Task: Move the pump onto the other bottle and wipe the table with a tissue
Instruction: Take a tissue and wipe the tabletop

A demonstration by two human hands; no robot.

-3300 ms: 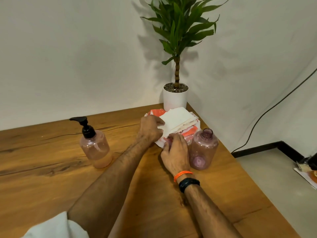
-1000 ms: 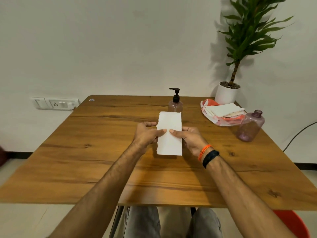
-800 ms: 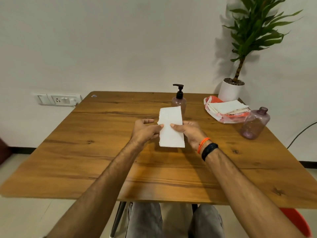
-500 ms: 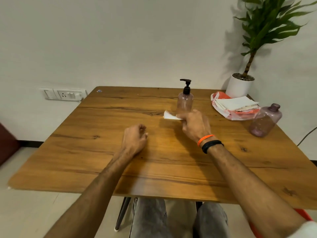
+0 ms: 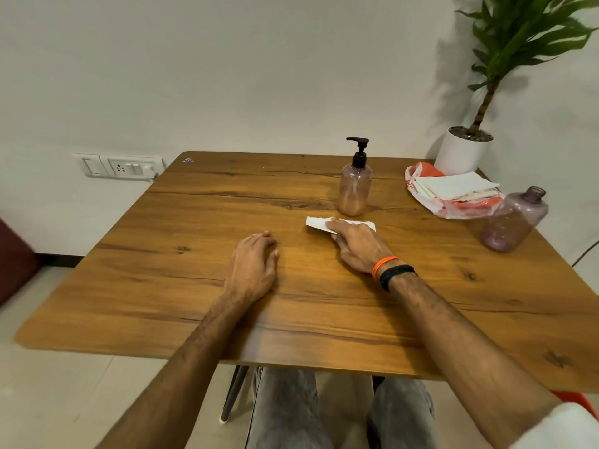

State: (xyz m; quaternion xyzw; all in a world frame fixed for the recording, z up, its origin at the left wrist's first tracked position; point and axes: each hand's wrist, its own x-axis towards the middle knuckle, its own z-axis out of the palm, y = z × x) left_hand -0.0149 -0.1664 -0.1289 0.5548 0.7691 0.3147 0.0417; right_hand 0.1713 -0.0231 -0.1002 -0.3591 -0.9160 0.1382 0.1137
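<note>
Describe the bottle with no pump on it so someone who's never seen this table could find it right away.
Start at the potted plant in the table's far right corner, then come toward the near side past the pile of tissues. The open-necked bottle stands just beyond that pile, near the table's right edge. Unlike the pump bottle mid-table, it is purplish, squat and topless.

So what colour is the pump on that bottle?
Black. The pump tops the pinkish bottle, seen clearly in the head view.

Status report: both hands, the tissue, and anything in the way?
Right hand flat, pressing tissue on table. Left hand resting open. Pump bottle just beyond the tissue.
</note>
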